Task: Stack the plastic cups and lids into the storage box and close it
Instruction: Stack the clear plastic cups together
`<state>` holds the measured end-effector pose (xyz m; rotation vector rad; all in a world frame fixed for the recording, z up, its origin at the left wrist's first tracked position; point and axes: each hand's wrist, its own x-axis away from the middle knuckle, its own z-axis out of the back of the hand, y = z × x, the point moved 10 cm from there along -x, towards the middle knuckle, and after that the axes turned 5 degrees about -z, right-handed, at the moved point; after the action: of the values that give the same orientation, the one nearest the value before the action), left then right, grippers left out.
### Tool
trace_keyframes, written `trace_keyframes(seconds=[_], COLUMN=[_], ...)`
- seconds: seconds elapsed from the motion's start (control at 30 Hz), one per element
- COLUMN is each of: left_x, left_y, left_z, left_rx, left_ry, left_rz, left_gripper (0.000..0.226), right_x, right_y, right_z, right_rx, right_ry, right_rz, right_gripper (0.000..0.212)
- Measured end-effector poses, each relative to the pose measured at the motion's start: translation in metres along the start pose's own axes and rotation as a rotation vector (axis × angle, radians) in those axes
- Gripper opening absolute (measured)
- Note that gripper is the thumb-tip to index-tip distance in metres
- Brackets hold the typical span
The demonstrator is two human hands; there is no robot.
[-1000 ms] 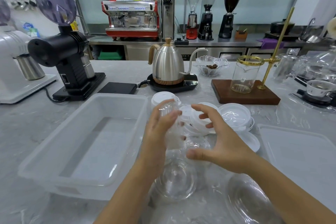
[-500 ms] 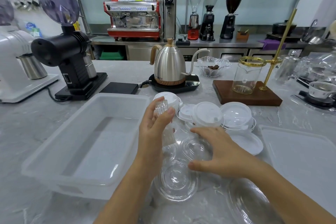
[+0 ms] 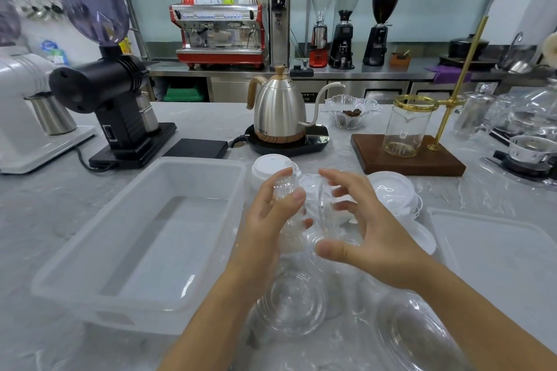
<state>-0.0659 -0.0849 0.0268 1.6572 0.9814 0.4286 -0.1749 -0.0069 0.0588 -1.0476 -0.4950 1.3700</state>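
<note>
The left hand [image 3: 271, 214] grips a stack of clear cups [image 3: 286, 214], fingers curled round it and held upright, probably to receive more. The right hand [image 3: 361, 232] curls half-open round another clear cup [image 3: 324, 214] just beside the stack; whether it grips firmly cannot be told. Clear lids [image 3: 294, 304] lie below on the counter and white lids [image 3: 391, 193] behind. The storage box [image 3: 90, 277] stands open and empty at left, its lid [image 3: 497, 250] lying at right.
</note>
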Motion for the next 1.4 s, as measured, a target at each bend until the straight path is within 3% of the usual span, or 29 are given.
trace_keyframes(seconds=[0.17,0.37,0.47,0.57,0.63,0.73,0.83,0.97,1.17,1.27,1.4], left_x=[0.002,0.006,0.004,0.001,0.001,0.0,-0.001,0.0,0.0,0.0,0.0], left_y=[-0.007,-0.004,0.002,0.009,0.012,0.01,0.011,0.011,0.009,0.002,-0.005], left_z=[-0.014,-0.019,-0.011,0.01,0.021,0.024,0.023,0.025,0.021,0.01,-0.005], left_rx=[-0.024,-0.007,0.028,0.025,0.02,0.032,0.021,0.027,0.011,0.032,0.034], left_ry=[-0.068,-0.147,-0.045,0.103,0.162,0.183,0.172,0.184,0.16,0.063,-0.05], left_rz=[0.015,0.019,0.013,-0.033,-0.044,-0.04,-0.057,-0.054,-0.026,0.023,0.039], left_gripper=[0.075,0.059,0.062,0.058,0.054,0.052,0.045,0.046,0.051,0.066,0.061], right_x=[0.003,0.004,0.004,0.001,0.001,0.007,0.011,0.009,-0.004,-0.002,0.0], right_y=[-0.012,-0.015,-0.01,0.004,0.017,0.036,0.041,0.041,0.018,0.005,0.001], right_z=[-0.011,-0.015,-0.013,-0.001,-0.005,-0.025,-0.03,-0.024,0.015,0.009,-0.006], right_rx=[-0.089,-0.044,-0.001,0.098,0.259,0.506,0.576,0.517,0.118,-0.075,-0.114], right_ry=[-0.032,-0.037,-0.035,0.021,-0.051,-0.285,-0.366,-0.345,0.023,0.03,-0.019], right_rz=[0.074,0.099,0.047,-0.027,-0.095,-0.163,-0.177,-0.164,-0.103,-0.034,-0.007], right_gripper=[0.094,0.099,0.099,0.075,0.066,0.074,0.079,0.078,0.082,0.088,0.095])
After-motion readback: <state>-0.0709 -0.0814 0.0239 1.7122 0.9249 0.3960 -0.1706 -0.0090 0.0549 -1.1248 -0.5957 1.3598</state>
